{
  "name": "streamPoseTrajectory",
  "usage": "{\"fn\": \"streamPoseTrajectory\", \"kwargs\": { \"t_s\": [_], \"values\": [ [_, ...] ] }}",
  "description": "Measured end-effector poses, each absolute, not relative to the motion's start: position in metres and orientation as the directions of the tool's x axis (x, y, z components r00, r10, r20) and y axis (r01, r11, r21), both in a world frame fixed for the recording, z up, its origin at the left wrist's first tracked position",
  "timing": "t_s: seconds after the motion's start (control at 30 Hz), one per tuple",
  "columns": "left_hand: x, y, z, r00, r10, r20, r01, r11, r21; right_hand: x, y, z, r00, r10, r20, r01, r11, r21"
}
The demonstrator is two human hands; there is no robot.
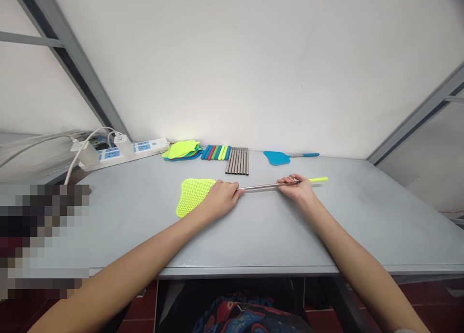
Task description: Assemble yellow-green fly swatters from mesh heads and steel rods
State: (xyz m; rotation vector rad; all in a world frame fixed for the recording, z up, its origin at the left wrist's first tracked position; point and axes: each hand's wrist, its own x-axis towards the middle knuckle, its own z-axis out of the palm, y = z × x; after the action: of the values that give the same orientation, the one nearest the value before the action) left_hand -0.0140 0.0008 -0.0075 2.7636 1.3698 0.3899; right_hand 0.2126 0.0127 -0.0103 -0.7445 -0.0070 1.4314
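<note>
A fly swatter lies crosswise before me, with a yellow-green perforated head (194, 195) on the left, a thin metal rod (260, 186) in the middle and a yellow-green grip (319, 180) on the right. My left hand (224, 196) is closed where the head meets the rod and hides that join. Farther right, my right hand (295, 187) has its fingers curled round the rod near the grip, palm turned up. Behind my hands several metal tubes (237, 160) lie side by side. A blue fly swatter (277, 158) rests at the back right.
Left of the tubes lie a row of coloured grips (216, 152) and a pile of swatter heads (182, 150). A white power strip (143, 151) with plugs and cables stands at the back left. The grey table (253, 241) ends against a white wall (232, 67).
</note>
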Motion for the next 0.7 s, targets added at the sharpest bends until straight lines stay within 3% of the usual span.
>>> {"fn": "streamPoseTrajectory", "kwargs": {
  "t_s": [0.23, 0.7],
  "values": [
    [-0.0136, -0.0023, -0.0078, 0.589, 0.796, 0.138, 0.762, -0.604, 0.233, 0.2114, 0.0129, -0.0121, 0.204, 0.882, -0.424, -0.889, -0.014, -0.458],
    [-0.0161, 0.0014, -0.0123, 0.614, 0.773, 0.159, 0.742, -0.634, 0.216, 0.206, 0.0097, -0.0076, 0.204, 0.851, -0.484, -0.925, 0.005, -0.381]
  ]
}}
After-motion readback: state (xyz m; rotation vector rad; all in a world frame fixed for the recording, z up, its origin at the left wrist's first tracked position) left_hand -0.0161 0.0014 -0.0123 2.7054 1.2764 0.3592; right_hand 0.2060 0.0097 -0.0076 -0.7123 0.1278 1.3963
